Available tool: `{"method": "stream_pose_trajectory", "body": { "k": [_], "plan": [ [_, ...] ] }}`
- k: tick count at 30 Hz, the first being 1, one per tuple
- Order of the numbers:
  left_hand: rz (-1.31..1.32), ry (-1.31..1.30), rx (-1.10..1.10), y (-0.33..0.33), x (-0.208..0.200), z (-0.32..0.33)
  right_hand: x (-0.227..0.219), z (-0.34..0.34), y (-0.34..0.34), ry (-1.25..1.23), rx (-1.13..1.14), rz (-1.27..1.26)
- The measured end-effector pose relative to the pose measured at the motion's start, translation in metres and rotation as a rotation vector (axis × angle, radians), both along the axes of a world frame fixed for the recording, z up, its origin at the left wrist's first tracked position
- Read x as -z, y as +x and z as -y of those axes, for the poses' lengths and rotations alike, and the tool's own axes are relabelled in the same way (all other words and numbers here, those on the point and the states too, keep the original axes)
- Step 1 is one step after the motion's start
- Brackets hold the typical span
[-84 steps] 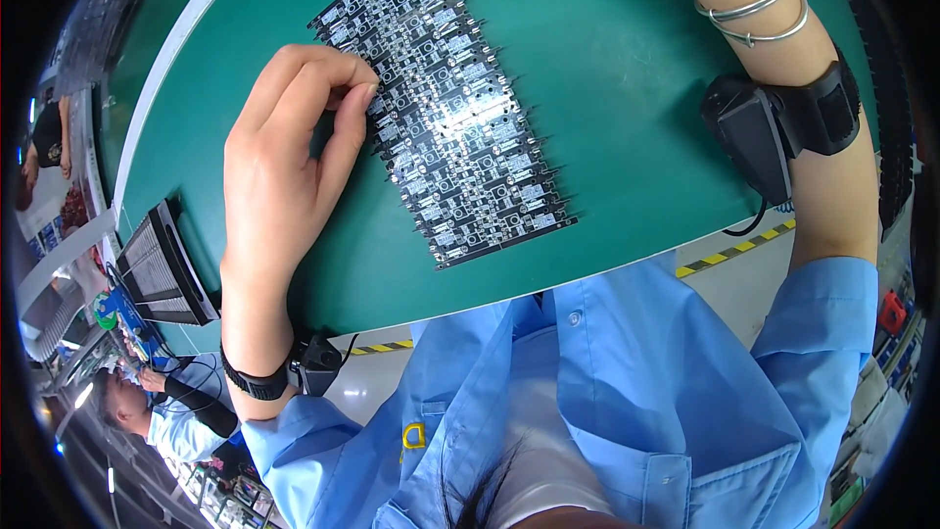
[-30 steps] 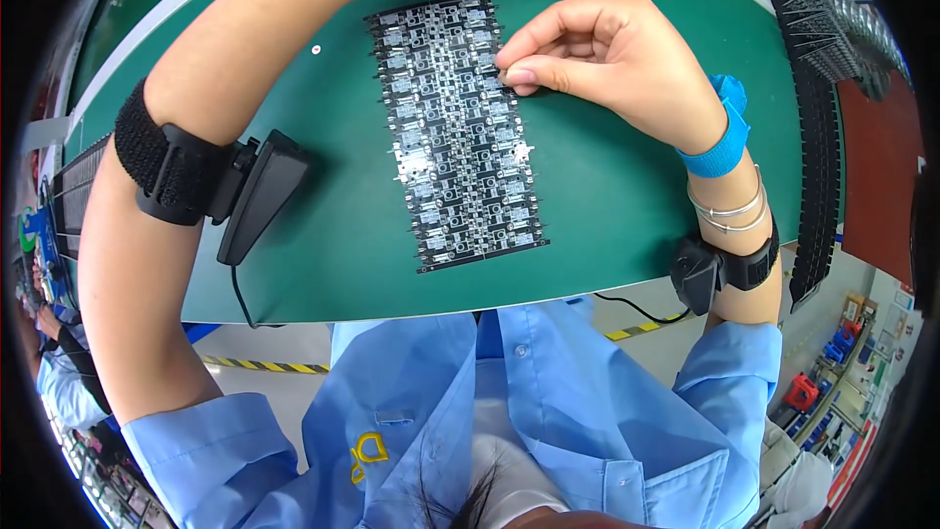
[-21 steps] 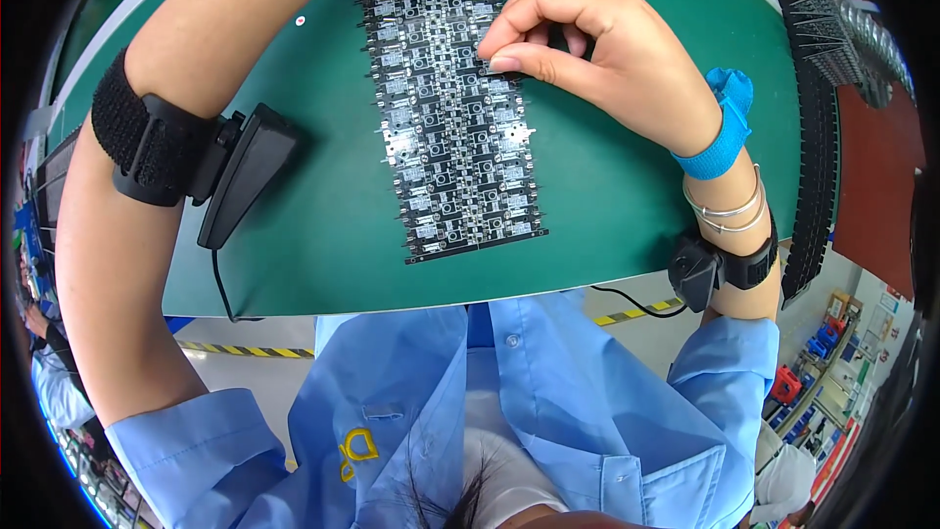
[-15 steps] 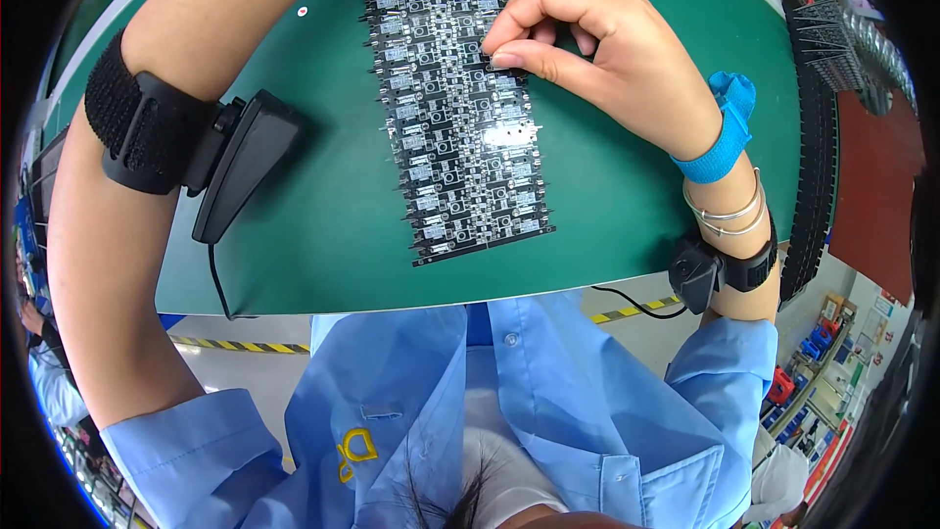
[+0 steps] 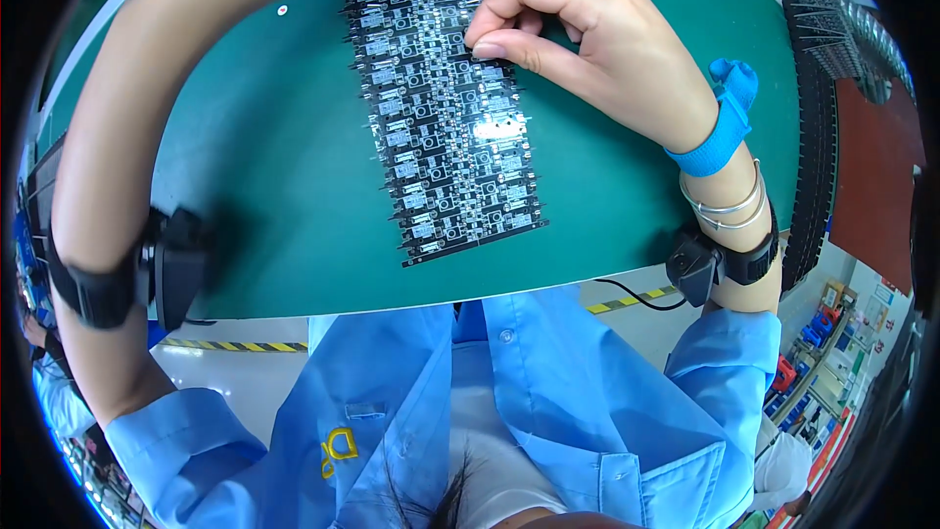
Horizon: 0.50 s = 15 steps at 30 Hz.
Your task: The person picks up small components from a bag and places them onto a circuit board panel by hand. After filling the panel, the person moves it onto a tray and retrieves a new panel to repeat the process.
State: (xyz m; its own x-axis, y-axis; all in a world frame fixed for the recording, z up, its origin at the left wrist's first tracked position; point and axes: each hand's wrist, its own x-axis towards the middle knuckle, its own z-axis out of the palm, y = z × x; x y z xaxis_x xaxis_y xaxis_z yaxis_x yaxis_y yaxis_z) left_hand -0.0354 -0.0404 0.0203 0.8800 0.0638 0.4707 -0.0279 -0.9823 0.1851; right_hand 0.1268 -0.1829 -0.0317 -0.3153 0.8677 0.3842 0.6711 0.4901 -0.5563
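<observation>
A long black circuit board panel (image 5: 431, 137), crowded with small silver components, lies slightly slanted on the green tabletop (image 5: 264, 186). Over its right half, toward the far end, is my right hand (image 5: 597, 49). Thumb and index finger are pinched together there; what lies between their tips, if anything, is too small to make out. My left forearm arches across the far left of the table, and the left hand itself is beyond the top of the picture. A bright glare spot covers part of the panel near its right edge.
A small white dot (image 5: 283, 10) sits on the table left of the panel. Black slotted strips (image 5: 815, 167) run along the right side, with a flexible metal hose (image 5: 862, 44) at the far right. Strapped devices (image 5: 176, 264) are on both forearms; a cable (image 5: 641, 304) hangs by the right.
My left forearm has shifted outward, its strapped device moving nearer the table's front left. My right hand keeps its pinch over the panel. The whole view has shifted slightly.
</observation>
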Motion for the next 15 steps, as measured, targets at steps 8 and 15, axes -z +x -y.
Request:
{"method": "stream_pose_trajectory", "body": {
  "k": [8,15],
  "plan": [
    [-0.136,-0.579,-0.213,-0.076,0.021,0.052,-0.01,0.0,-0.001,0.114,-0.078,0.063],
    [0.053,-0.852,-0.288,-0.088,0.041,0.073,-0.01,-0.005,-0.01,0.295,-0.176,0.138]
  ]
}}
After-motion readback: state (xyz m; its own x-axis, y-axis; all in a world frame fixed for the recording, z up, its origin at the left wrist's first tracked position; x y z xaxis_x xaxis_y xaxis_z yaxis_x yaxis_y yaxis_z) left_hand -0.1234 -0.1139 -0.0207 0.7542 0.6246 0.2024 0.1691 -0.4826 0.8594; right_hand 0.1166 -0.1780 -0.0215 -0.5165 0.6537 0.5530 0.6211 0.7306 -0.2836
